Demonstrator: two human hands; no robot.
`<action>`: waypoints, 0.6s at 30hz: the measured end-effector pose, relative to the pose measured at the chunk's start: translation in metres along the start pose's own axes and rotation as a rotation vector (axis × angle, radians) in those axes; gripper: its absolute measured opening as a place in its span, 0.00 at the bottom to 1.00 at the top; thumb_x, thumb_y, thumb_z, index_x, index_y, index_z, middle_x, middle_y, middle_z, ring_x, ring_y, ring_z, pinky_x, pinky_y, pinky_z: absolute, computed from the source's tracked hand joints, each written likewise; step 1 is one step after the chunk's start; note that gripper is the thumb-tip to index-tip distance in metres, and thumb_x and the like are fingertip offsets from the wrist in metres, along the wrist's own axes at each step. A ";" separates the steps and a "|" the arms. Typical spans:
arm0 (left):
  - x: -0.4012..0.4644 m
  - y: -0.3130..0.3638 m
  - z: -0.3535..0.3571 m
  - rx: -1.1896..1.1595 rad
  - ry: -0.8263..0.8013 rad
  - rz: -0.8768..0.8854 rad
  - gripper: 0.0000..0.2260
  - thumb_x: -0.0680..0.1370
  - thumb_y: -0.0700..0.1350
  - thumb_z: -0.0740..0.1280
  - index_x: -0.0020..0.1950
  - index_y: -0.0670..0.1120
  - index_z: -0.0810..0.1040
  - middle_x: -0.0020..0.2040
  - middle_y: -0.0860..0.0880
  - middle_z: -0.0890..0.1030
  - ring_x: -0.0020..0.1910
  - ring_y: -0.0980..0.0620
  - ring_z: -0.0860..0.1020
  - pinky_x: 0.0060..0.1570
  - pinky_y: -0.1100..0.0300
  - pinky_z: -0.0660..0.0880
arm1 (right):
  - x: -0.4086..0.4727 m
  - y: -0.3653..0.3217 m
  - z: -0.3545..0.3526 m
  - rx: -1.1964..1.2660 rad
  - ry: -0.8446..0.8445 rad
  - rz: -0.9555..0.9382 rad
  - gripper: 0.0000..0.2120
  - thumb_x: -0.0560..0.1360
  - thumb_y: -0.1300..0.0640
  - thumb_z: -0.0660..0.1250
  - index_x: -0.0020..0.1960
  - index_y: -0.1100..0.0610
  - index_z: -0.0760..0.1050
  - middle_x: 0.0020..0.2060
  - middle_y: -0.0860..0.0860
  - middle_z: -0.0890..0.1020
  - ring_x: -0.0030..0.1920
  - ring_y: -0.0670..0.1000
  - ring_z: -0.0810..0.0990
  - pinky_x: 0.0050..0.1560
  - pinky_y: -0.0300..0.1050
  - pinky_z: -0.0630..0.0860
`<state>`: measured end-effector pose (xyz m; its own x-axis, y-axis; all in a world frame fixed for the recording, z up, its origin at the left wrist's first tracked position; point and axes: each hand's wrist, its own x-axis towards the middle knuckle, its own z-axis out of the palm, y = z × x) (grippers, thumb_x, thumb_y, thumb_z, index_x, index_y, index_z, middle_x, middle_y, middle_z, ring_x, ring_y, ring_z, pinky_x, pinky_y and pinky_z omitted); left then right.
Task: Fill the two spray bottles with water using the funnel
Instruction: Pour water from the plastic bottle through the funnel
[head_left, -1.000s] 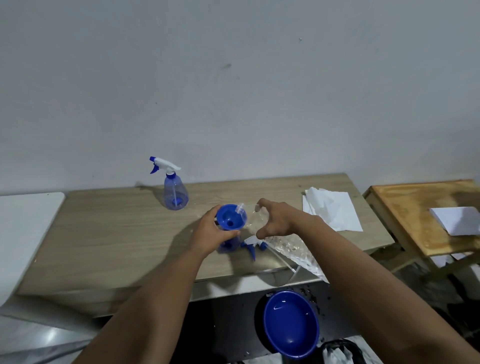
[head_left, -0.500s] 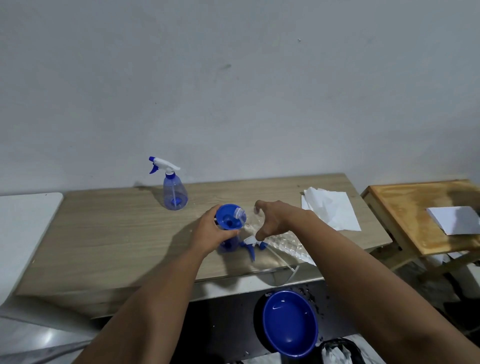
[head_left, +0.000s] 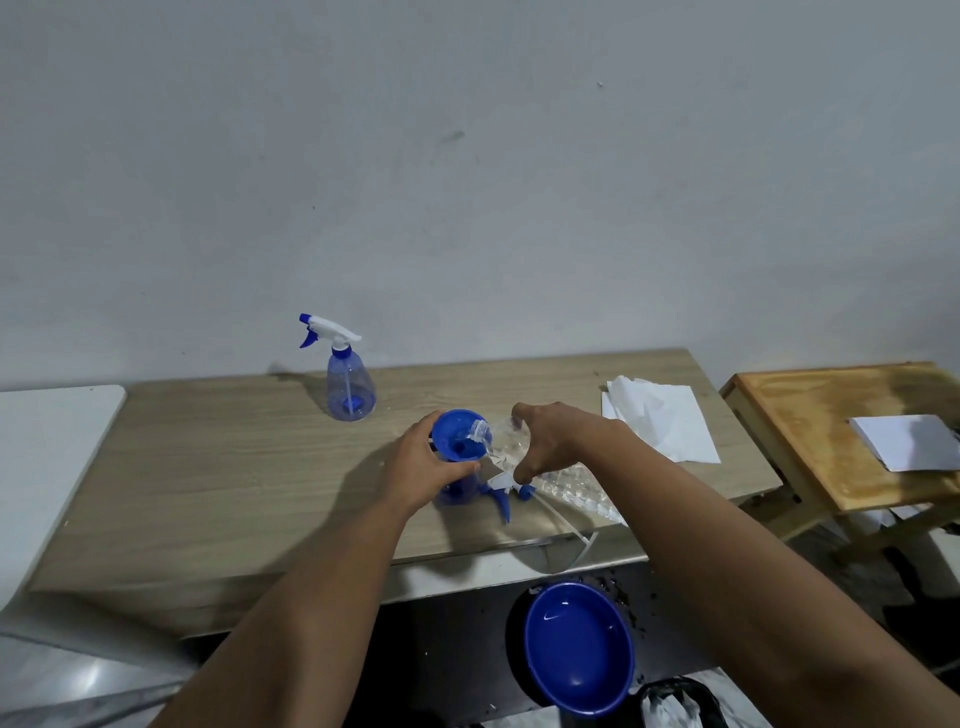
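Tipped lower than a second ago: water bottle (head_left: 511, 441), gripped by right hand (head_left: 553, 441), mouth over funnel (head_left: 457, 434). Left hand (head_left: 423, 465) grips funnel atop open spray bottle (head_left: 457, 491). Pouring underway; next, steady tilt, then capped spray bottle (head_left: 349, 387) behind funnel.

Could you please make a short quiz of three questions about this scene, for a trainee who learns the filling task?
1. True or false: the right hand tilts the clear water bottle over the blue funnel.
2. What does the left hand do? A) grips the open spray bottle under the funnel B) lifts the blue bowl C) wipes the table
3. Fill in: the detached spray head lies on the ____, to the right of the open bottle.

Key: 1 true; 2 A; 3 table.
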<state>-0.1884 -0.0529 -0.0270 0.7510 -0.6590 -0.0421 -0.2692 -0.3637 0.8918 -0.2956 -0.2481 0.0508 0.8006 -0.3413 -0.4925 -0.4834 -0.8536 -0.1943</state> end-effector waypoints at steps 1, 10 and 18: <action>0.001 -0.001 0.000 0.002 0.001 0.000 0.30 0.56 0.58 0.80 0.52 0.74 0.72 0.49 0.71 0.80 0.48 0.67 0.79 0.50 0.58 0.79 | -0.001 0.000 0.000 0.001 0.002 0.002 0.42 0.61 0.41 0.79 0.70 0.49 0.68 0.46 0.47 0.75 0.54 0.56 0.77 0.47 0.50 0.75; 0.005 -0.011 0.003 -0.038 -0.029 -0.093 0.50 0.55 0.59 0.83 0.74 0.61 0.65 0.60 0.62 0.77 0.57 0.60 0.78 0.55 0.61 0.75 | -0.018 0.007 0.013 0.250 0.090 -0.026 0.41 0.57 0.37 0.74 0.67 0.44 0.66 0.39 0.48 0.82 0.40 0.49 0.82 0.36 0.43 0.72; 0.006 -0.033 0.007 -0.003 -0.079 -0.206 0.52 0.60 0.54 0.84 0.79 0.53 0.61 0.71 0.52 0.73 0.69 0.50 0.72 0.68 0.45 0.71 | -0.041 0.029 0.029 0.751 0.456 -0.136 0.33 0.63 0.48 0.80 0.63 0.33 0.71 0.50 0.49 0.82 0.40 0.49 0.83 0.47 0.41 0.81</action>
<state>-0.1798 -0.0494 -0.0602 0.7402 -0.6206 -0.2587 -0.1129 -0.4939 0.8622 -0.3528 -0.2479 0.0404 0.8534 -0.5165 -0.0701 -0.3505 -0.4690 -0.8107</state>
